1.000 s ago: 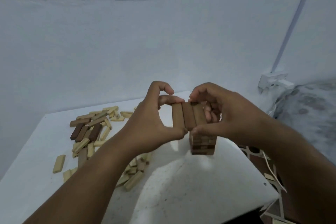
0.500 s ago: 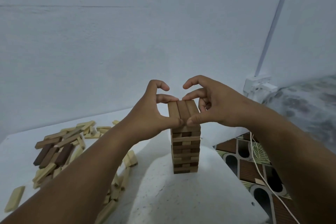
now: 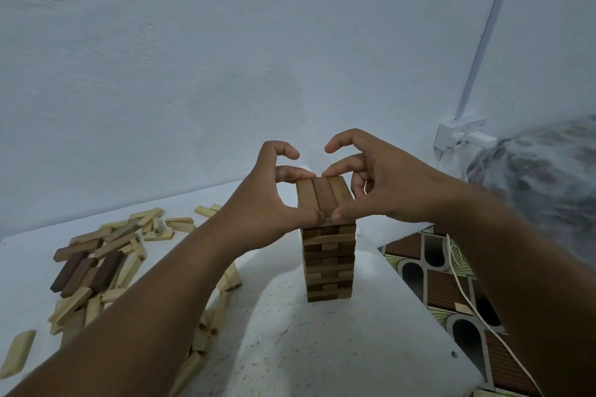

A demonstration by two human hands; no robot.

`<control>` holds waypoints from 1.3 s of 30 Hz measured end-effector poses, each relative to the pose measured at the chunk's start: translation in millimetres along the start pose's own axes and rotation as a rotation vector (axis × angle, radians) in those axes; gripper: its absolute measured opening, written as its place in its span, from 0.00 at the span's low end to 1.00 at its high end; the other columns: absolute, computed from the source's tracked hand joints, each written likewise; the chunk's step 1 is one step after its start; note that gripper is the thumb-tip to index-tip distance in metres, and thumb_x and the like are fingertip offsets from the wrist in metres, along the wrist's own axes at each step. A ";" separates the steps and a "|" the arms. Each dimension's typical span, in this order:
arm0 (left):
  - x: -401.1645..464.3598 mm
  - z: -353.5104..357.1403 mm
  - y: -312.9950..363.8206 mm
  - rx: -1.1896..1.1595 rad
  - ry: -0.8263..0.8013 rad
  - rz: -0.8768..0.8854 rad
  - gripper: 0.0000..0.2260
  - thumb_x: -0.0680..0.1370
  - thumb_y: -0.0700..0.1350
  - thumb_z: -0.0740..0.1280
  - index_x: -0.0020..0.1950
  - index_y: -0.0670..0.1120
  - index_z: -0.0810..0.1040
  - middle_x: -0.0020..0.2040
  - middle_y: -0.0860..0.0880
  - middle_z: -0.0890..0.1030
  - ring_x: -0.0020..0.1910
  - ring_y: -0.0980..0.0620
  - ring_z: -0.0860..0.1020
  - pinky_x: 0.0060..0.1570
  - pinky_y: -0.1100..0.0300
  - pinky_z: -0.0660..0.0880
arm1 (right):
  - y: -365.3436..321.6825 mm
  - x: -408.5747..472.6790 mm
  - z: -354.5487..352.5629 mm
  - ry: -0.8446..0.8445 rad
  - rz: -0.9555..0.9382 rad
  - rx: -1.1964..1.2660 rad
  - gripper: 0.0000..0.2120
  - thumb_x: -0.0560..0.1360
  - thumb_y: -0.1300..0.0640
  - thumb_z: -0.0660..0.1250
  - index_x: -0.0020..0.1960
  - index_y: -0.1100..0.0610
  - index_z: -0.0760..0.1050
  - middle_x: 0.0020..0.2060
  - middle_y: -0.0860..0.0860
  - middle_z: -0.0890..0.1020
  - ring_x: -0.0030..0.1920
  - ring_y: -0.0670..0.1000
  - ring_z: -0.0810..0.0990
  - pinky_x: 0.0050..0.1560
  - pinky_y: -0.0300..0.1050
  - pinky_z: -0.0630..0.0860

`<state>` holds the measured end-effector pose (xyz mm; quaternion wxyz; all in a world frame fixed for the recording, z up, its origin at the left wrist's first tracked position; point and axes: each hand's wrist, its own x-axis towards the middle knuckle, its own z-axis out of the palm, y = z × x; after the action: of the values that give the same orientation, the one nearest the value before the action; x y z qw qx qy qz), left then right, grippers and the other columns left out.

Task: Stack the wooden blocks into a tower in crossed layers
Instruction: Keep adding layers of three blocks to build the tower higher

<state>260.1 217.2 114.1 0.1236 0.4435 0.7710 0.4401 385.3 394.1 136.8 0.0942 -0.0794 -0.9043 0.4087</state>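
Note:
A wooden block tower point(image 3: 329, 263) of several crossed layers stands upright near the right side of the white table point(image 3: 338, 345). Its top layer point(image 3: 322, 198) is three brown blocks lying side by side, pointing away from me. My left hand point(image 3: 267, 203) pinches that layer from the left, thumb at the near end and a finger at the far end. My right hand point(image 3: 377, 180) does the same from the right. Both thumbs meet at the near edge. A heap of loose light and dark blocks point(image 3: 96, 261) lies on the table's left.
A white wall rises right behind the table. A wall socket point(image 3: 461, 135) with a white cable point(image 3: 464, 293) sits at the right, above a patterned floor point(image 3: 445, 284). More loose blocks point(image 3: 200, 335) lie under my left forearm. The table's right edge runs close to the tower.
The view has risen, so more of the tower's side shows. My hands keep their pinch on the top layer, with the index fingers lifted a little more.

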 end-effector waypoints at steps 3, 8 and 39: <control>0.2 0.4 -2.9 -0.009 0.000 -0.003 0.34 0.67 0.46 0.79 0.62 0.58 0.61 0.56 0.60 0.80 0.56 0.68 0.73 0.51 0.69 0.66 | 1.0 0.3 0.7 0.002 0.002 -0.019 0.38 0.59 0.49 0.83 0.62 0.38 0.66 0.56 0.44 0.81 0.38 0.58 0.79 0.44 0.56 0.80; -0.2 -0.3 -5.4 -0.013 0.002 -0.002 0.33 0.67 0.45 0.79 0.62 0.59 0.61 0.56 0.60 0.80 0.55 0.73 0.71 0.50 0.68 0.66 | -0.8 1.0 -0.8 -0.002 -0.005 -0.037 0.39 0.59 0.49 0.83 0.62 0.38 0.65 0.55 0.43 0.81 0.39 0.58 0.79 0.44 0.58 0.80; -1.5 -11.8 -4.5 -0.008 -0.025 0.032 0.35 0.67 0.50 0.79 0.64 0.61 0.60 0.64 0.63 0.75 0.67 0.61 0.69 0.61 0.58 0.66 | -13.6 -1.4 -6.0 0.029 -0.012 -0.089 0.41 0.56 0.39 0.80 0.65 0.37 0.65 0.61 0.43 0.78 0.39 0.55 0.81 0.46 0.49 0.82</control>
<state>251.5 208.3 117.1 0.1282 0.4608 0.7603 0.4396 387.1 389.3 150.9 0.1063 -0.0841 -0.9205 0.3665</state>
